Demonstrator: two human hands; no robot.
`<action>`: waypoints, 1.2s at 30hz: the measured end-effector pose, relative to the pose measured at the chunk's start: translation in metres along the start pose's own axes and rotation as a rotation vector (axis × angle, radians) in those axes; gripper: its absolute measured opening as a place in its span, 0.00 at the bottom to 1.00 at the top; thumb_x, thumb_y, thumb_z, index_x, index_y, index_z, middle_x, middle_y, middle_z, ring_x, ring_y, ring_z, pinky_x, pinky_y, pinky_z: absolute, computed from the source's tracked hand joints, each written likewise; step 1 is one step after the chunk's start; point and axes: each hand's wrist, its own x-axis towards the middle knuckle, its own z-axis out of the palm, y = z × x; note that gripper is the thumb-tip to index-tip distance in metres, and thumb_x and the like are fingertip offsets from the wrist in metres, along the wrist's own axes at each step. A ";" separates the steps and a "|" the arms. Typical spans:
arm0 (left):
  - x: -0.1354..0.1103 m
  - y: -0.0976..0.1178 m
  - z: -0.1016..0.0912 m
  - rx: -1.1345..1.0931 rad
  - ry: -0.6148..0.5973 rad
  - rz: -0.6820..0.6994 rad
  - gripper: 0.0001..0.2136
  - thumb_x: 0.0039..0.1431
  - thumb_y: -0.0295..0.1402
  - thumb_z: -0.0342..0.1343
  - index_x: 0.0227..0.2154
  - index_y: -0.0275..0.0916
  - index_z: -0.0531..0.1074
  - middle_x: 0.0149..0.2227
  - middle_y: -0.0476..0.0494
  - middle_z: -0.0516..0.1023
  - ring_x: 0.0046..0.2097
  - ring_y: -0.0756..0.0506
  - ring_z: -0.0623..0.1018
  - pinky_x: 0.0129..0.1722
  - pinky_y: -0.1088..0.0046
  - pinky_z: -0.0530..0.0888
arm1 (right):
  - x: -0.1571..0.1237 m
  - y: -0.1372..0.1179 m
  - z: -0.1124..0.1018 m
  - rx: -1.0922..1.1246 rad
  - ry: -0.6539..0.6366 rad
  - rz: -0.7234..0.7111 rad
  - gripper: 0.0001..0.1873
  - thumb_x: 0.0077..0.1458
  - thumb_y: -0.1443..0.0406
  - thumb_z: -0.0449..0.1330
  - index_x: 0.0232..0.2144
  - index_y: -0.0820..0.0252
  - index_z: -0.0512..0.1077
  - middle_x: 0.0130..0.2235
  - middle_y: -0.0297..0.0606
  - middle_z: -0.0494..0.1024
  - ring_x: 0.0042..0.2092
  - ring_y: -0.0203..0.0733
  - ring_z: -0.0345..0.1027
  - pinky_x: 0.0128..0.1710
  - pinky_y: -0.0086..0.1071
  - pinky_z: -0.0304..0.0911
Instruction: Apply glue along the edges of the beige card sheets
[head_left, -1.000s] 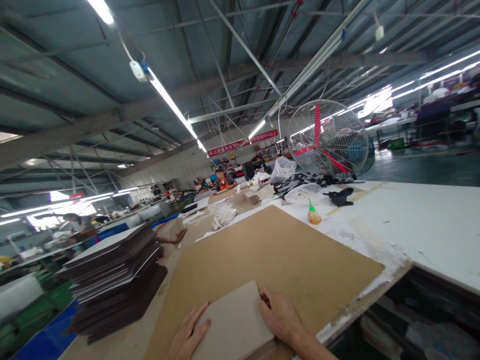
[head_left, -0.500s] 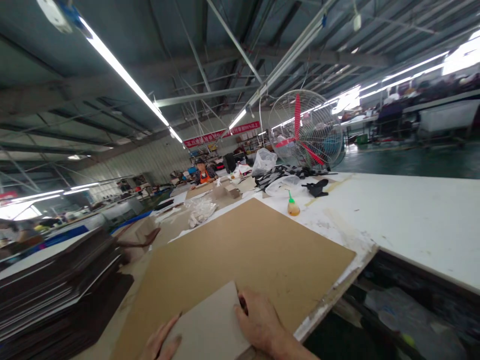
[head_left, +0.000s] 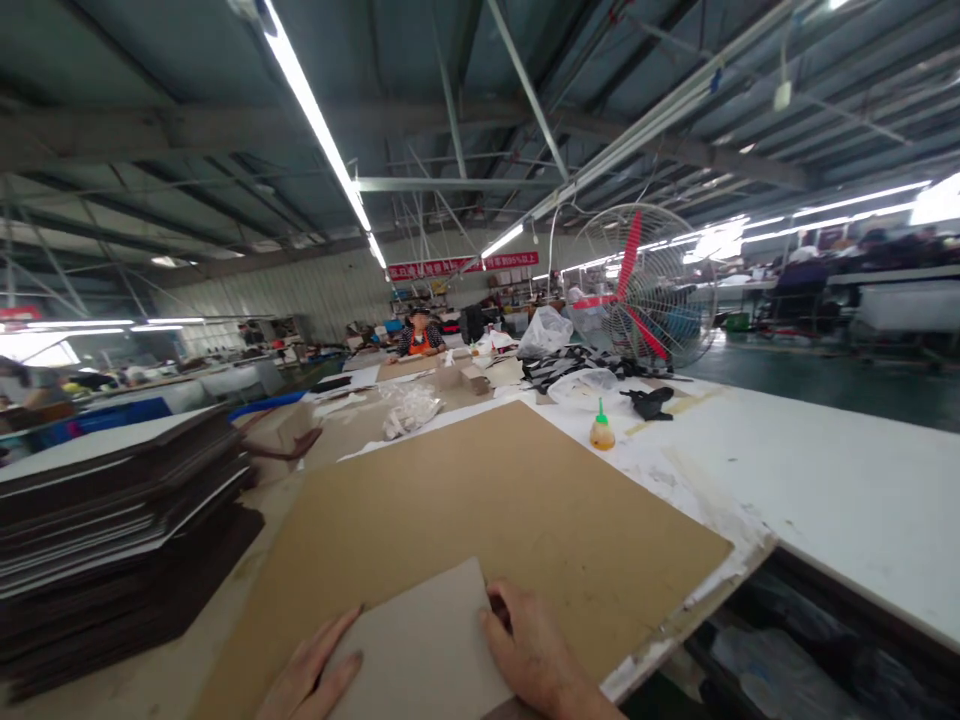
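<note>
A flat light-grey panel [head_left: 424,640] lies over a large tan board [head_left: 480,480] at the bottom middle of the view. At the panel's left edge is my left hand [head_left: 311,665], its thumb on the panel's face and its fingers along the edge. My right hand [head_left: 529,640] is closed at the right edge, with thumb and curled fingers against it. Something brown shows at the panel's lower right corner; the near end of the panel is cut off by the frame.
To the left stands a tall stack of dark brown panels [head_left: 120,530]. A glue bottle with a green tip [head_left: 602,432] stands beyond the tan board, near black scraps [head_left: 649,402] and plastic bags [head_left: 546,332]. A caged fan [head_left: 645,290] is behind. Another person [head_left: 420,338] sits at the far end.
The view has tilted and shifted, so the scene sits further right and more level. Both hands stay at the edges of the grey panel, with little movement between them.
</note>
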 end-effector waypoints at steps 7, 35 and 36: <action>-0.007 0.044 -0.014 0.018 -0.068 -0.011 0.32 0.63 0.50 0.46 0.64 0.36 0.68 0.66 0.35 0.71 0.69 0.34 0.68 0.70 0.47 0.62 | 0.003 0.005 -0.002 0.074 0.005 -0.035 0.12 0.64 0.64 0.55 0.44 0.60 0.76 0.43 0.44 0.85 0.45 0.45 0.79 0.46 0.33 0.67; -0.010 0.063 -0.013 -0.059 -0.066 0.089 0.30 0.65 0.50 0.49 0.63 0.38 0.68 0.63 0.35 0.73 0.64 0.34 0.70 0.67 0.52 0.65 | 0.054 0.021 -0.016 0.171 -0.217 0.093 0.25 0.66 0.57 0.59 0.62 0.59 0.69 0.43 0.41 0.79 0.33 0.37 0.70 0.27 0.30 0.67; -0.010 0.063 -0.013 -0.057 -0.071 0.087 0.30 0.65 0.50 0.49 0.63 0.37 0.68 0.63 0.35 0.73 0.64 0.34 0.70 0.67 0.52 0.65 | 0.053 0.020 -0.017 0.160 -0.208 0.090 0.26 0.65 0.57 0.58 0.62 0.60 0.70 0.43 0.43 0.79 0.34 0.38 0.71 0.27 0.30 0.67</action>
